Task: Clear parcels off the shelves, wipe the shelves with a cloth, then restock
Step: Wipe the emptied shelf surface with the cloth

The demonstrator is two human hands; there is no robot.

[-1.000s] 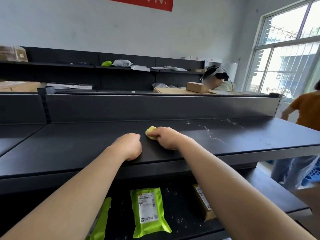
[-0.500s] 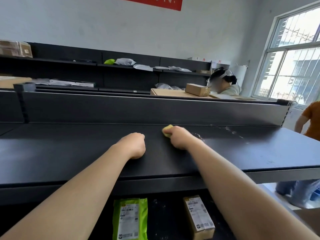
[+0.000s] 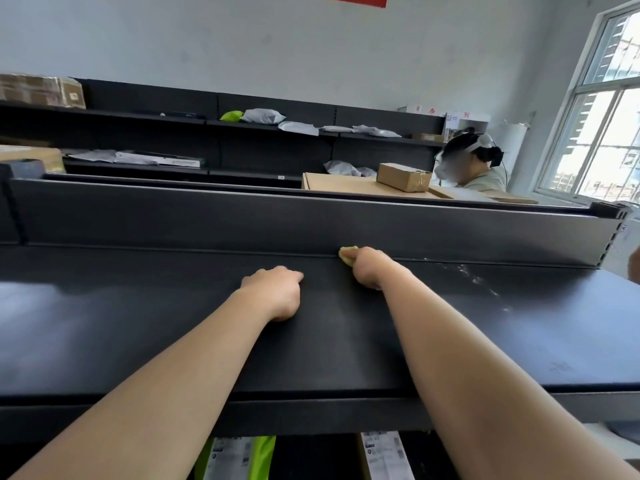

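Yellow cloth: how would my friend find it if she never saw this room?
Look at the wide black shelf in front. At its back edge the right hand grips the yellow cloth, mostly hidden. It is the only yellow-green thing on that shelf top.

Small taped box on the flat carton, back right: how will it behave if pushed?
The small box is probably rigid: its edges look crisp. Flat-sided, it should slide across the flat carton rather than roll. Weight unclear.

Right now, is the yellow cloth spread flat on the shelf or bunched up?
Bunched up. Only a small wad of the cloth shows past the right hand, which grips it.
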